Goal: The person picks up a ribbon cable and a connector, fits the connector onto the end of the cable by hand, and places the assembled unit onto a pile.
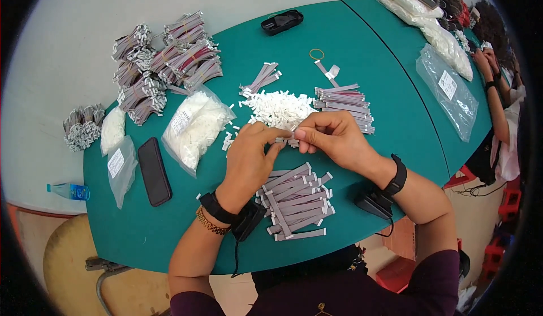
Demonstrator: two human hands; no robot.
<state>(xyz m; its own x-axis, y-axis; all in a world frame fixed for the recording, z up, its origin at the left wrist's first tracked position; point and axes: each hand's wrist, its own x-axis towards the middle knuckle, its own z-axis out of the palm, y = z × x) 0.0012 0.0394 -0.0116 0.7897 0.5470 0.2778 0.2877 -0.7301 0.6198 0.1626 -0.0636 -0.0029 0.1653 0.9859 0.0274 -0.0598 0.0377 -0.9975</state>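
My left hand [249, 155] and my right hand [342, 140] meet fingertip to fingertip over the green table. Both are closed in a pinch around something small and pale, mostly covered by the fingers. Just beyond them spreads a heap of small white plastic connector pieces [277, 108]. Below, between my forearms, lies a loose pile of short grey flat ribbon cables [297, 200] with white ends. A neater stack of the same cables [344, 105] rests beyond my right hand, and a smaller bunch [261, 78] sits behind the heap.
Bundled cables [181, 56] are piled at the far left. Near them are a bag of white pieces [192, 123], a flat clear bag [121, 169] and a black phone [154, 172]. A black case [281, 22] lies at the back. At right, another person's arms [492, 89] reach in.
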